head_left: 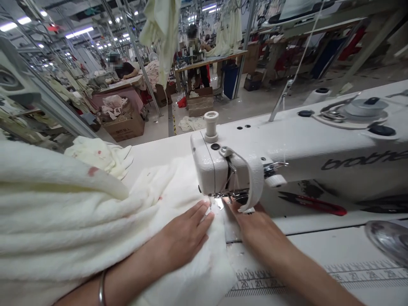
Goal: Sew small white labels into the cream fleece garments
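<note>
My left hand (185, 233) lies flat on cream-white plush fabric (178, 182), its fingers stretched toward the needle area of a white sewing machine (207, 165). A metal bangle (101, 289) circles that wrist. My right hand (251, 219) reaches under the machine's head, right of the needle; the head and a white curved strap (257, 182) hide most of its fingers, so I cannot tell what they hold. The fabric spreads over the table and bunches in thick folds at the left, with small reddish marks on it.
Red-handled thread snips (314, 204) lie beneath the machine arm, beside dark scissors (387, 205). A printed ruler (306, 282) runs along the table's front. A crumpled cream cloth (98, 155) sits at the table's far left. Beyond are cardboard boxes (124, 123) and people at other machines.
</note>
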Available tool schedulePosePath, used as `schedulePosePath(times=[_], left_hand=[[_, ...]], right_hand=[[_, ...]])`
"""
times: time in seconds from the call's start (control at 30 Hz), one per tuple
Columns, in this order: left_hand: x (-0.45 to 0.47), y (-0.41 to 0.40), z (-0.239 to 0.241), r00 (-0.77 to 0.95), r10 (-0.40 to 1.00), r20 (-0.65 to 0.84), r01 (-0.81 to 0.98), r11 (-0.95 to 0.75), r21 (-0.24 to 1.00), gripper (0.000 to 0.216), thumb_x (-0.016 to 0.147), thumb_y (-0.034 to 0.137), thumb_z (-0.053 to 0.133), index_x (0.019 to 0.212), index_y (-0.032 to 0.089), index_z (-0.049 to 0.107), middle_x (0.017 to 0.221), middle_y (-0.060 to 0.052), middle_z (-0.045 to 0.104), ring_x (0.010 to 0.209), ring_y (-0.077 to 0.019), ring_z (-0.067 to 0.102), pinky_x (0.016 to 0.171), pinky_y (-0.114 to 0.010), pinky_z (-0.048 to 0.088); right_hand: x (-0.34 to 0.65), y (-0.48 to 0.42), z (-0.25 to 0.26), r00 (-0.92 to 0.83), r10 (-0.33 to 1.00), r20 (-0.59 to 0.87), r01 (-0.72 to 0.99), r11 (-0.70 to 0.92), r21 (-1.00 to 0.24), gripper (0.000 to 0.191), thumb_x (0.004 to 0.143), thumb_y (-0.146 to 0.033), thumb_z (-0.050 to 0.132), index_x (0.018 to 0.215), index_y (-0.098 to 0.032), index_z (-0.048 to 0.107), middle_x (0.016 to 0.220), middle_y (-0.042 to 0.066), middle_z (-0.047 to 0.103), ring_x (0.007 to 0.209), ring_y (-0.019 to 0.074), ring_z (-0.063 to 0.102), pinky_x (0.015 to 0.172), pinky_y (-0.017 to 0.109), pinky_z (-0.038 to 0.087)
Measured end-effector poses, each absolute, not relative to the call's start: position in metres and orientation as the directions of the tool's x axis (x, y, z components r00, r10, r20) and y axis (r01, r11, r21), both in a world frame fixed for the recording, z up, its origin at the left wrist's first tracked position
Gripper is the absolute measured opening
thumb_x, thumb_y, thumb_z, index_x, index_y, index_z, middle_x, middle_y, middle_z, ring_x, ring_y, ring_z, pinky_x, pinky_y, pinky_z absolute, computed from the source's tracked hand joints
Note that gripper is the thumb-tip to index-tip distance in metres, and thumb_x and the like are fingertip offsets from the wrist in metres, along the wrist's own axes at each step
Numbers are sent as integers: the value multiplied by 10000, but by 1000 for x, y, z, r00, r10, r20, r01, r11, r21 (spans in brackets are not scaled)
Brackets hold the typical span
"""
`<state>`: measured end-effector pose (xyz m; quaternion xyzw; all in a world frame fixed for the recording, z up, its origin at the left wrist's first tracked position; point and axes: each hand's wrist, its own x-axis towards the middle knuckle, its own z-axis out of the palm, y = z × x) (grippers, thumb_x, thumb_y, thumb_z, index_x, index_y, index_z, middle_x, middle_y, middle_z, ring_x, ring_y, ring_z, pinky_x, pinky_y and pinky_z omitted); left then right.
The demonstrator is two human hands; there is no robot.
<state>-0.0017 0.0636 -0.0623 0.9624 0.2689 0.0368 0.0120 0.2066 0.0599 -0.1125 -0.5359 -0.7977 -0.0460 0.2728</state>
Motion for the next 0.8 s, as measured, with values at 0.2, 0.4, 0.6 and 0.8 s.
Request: schedulePosePath(times=[0.2, 0.4, 0.6, 0.8], left_hand=[[-3, 66, -64, 845, 529, 82, 525, -848, 67, 410, 925, 170, 395, 1310, 27, 404, 1356, -247, 460, 1297, -307, 417, 1044, -428, 445], [-5, 67, -68, 825, 562, 57, 557, -827, 82, 426, 928, 189, 396, 1330, 46, 387, 1376, -232, 442, 1313, -297, 400, 1070, -430, 418], [-3, 70, -64, 834, 547, 69, 540, -836, 95, 378, 927, 175, 391, 1287, 61, 411, 1346, -233, 466, 1290, -301, 432, 1035, -450, 453], [-2, 72, -57, 834, 550, 50, 545, -834, 84, 388, 934, 185, 382, 1309, 88, 383, 1292, -222, 507, 1231, -302, 495, 958, -467, 510]], right_hand=[[191, 23, -106, -372, 779, 506, 878, 472, -82, 497, 796, 9, 309, 1182, -107, 601, 1143, 95, 614, 1049, 250, 511, 866, 367, 381], [188, 30, -108, -328, 784, 527, 895, 437, -93, 505, 800, 52, 311, 1153, -134, 622, 1131, 69, 617, 1059, 230, 490, 873, 355, 359], [187, 27, -110, -286, 829, 481, 910, 392, -134, 501, 796, 32, 342, 1172, -165, 609, 1136, 47, 616, 1044, 223, 501, 902, 353, 358], [190, 25, -111, -312, 815, 489, 905, 411, -108, 571, 758, 64, 318, 1215, -162, 575, 1136, 83, 599, 1090, 228, 499, 903, 354, 399]])
